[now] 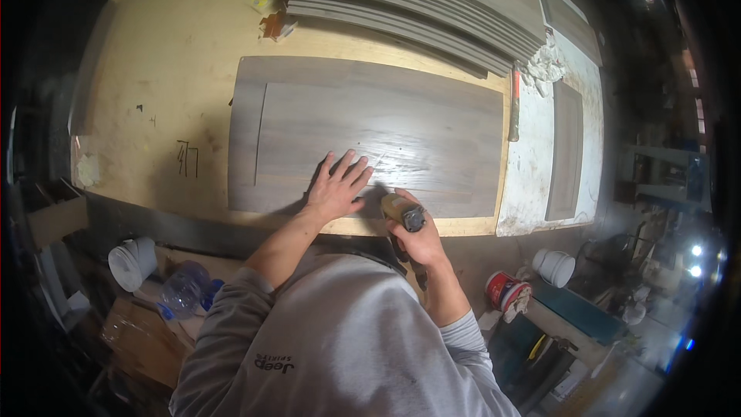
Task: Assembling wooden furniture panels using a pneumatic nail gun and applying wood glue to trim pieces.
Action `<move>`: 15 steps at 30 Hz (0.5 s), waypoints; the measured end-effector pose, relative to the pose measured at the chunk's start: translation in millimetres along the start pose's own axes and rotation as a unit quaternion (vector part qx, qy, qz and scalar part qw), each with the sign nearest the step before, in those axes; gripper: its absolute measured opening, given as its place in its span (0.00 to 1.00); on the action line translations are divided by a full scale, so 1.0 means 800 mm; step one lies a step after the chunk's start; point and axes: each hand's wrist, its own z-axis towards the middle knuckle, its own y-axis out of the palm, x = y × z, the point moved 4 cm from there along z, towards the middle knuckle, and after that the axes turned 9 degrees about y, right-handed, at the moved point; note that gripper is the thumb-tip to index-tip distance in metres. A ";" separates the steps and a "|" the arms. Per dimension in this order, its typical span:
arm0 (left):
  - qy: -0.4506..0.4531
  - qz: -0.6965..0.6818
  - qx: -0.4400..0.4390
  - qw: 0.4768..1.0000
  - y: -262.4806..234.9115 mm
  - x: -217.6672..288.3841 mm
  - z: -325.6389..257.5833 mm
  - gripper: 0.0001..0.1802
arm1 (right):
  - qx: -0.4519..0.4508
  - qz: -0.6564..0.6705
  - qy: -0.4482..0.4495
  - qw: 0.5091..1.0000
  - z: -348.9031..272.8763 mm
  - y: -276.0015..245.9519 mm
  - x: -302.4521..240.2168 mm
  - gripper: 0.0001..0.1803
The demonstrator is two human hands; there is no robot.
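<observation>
A grey wood-grain cabinet door [309,127] with a raised inner panel lies flat on the workbench before me. My left hand [338,189] rests on its near part, palm down and fingers spread. Close to the door's near edge, my right hand [421,241] is wrapped around a yellow and black power drill [400,207]. The drill's front end points toward the door, but its tip is hidden, so I cannot tell whether it touches the surface. Part of its grip is covered by my fingers.
Behind the door lies a stack of grey boards [417,4]. A hammer-like tool with a red end [515,104] lies at the right, near a narrow grey panel [566,150]. White buckets [133,262], a red bucket [507,293] and a cardboard box [143,344] stand below the bench.
</observation>
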 end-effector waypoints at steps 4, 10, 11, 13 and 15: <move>0.000 -0.021 0.013 1.000 0.000 -0.002 0.000 0.43 | 0.025 0.006 -0.035 0.999 0.013 0.007 0.009 0.36; 0.003 -0.024 0.004 1.000 -0.002 -0.004 0.002 0.44 | 0.031 -0.025 -0.051 0.998 0.016 0.009 0.003 0.35; 0.003 -0.023 -0.002 1.000 -0.005 -0.003 0.002 0.44 | 0.033 -0.024 -0.052 0.998 0.015 0.009 0.003 0.35; 0.002 -0.022 0.001 1.000 -0.007 -0.002 0.002 0.43 | 0.040 -0.068 -0.048 0.996 0.015 0.010 -0.002 0.36; 0.000 -0.020 0.006 1.000 -0.012 -0.001 0.001 0.41 | 0.033 -0.032 -0.014 0.999 0.008 0.014 -0.014 0.38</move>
